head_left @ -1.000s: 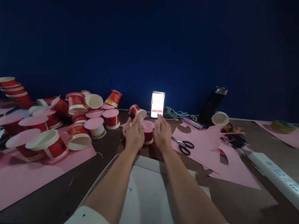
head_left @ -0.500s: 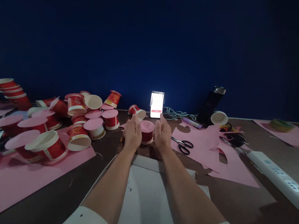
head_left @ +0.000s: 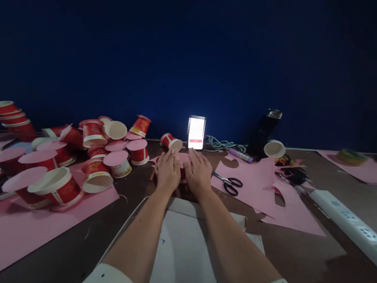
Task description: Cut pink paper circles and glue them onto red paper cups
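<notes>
Just beyond the white box (head_left: pixel 186 250), the red cup (head_left: pixel 184 175) is flanked by the flattened left hand (head_left: pixel 169 171); the right hand (head_left: pixel 200 172), previously upright, has been tilted over the pink disc (head_left: pixel 182 157), apparently for pressing. Any grip cannot be told.

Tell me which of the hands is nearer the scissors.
Right. The right hand is just left of the scissors; the left hand is farther left, across the pink-topped cup.

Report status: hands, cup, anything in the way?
Left hand and right hand open at cup, contact unclear. Cup partly hidden, pink top showing. Phone behind, scissors right; neither between hands and cup.
</notes>
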The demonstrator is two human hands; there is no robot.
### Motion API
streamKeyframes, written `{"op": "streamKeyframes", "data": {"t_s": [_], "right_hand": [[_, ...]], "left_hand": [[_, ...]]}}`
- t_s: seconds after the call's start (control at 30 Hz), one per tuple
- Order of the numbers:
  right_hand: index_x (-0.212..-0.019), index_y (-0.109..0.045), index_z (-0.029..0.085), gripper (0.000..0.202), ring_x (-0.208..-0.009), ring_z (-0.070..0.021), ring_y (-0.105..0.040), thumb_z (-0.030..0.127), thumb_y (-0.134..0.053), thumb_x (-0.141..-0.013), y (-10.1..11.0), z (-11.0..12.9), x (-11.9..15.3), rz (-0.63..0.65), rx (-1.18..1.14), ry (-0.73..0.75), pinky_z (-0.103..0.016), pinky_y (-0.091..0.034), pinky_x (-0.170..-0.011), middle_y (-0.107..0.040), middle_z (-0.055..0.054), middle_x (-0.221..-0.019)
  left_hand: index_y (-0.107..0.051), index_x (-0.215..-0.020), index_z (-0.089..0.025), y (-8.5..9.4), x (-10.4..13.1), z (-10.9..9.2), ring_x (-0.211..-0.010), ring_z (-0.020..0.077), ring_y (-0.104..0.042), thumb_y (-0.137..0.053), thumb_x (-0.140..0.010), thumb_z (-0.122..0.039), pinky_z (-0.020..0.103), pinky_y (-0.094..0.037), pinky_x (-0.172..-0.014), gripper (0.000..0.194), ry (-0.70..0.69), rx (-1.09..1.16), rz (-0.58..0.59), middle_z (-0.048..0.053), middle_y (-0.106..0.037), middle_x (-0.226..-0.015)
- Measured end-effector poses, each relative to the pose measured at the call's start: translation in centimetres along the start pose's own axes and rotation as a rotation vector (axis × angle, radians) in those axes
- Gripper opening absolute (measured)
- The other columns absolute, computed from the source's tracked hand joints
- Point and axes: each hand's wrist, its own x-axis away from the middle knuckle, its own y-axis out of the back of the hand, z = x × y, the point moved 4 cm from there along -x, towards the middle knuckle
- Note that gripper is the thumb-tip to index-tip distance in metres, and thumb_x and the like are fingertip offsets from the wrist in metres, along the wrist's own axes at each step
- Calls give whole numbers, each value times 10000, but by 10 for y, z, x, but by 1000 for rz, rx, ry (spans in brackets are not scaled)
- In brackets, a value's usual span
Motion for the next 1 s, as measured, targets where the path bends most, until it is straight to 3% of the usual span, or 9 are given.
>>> {"op": "streamKeyframes", "data": {"t_s": [0.13, 0.33, 0.77, 0.9, 1.0], "right_hand": [[-1292, -528, 319, 415, -1304, -254, -356, 432, -332, -944, 7, 2, -3, -65, 24, 34, -492, -264, -1068, -454, 15, -1425], [-1178, -609, 385, 402, -1335, -296, -293, 483, -293, -950, 5, 8, -4, 43, 88, 37, -643, -164, -1046, -449, 29, -1426], [-1136, -637, 357, 381, -1327, -295, -303, 461, -325, -945, 2, 11, -4, 49, 44, 27, -645, -148, -1047, -502, 5, -1378], [-1221, -592, 306, 405, -1283, -252, -385, 438, -330, -942, 5, -4, -8, -116, -135, 11, -516, -246, -1067, -548, -25, -1328], [-1269, -546, 213, 484, -1234, -208, -453, 440, -263, -949, 13, -27, -14, -333, -393, -103, -412, -316, -1046, -556, -85, -1303]], "left_hand": [[-533, -1304, -185, 9, -1, 0, -1336, 261, -347, -286, -934, -333, 461, -245, -1115, 469, -1, -15, -109, 76, -452, -1426], [-663, -1126, -277, 12, 3, -8, -1341, 305, -315, -308, -934, -379, 541, -249, -1076, 416, 33, -143, -35, -4, -442, -1437], [-680, -1064, -237, 12, 2, -7, -1328, 335, -335, -348, -922, -359, 574, -226, -1072, 382, -1, -17, -61, 37, -497, -1392], [-484, -1315, -133, 15, -8, 5, -1304, 269, -411, -338, -925, -432, 445, -276, -1093, 513, 92, 271, -50, 153, -477, -1391], [-323, -1402, -83, 13, -11, 19, -1255, 254, -479, -506, -828, -551, 369, -366, -1032, 762, 243, 475, 82, 213, -485, -1362]]}}
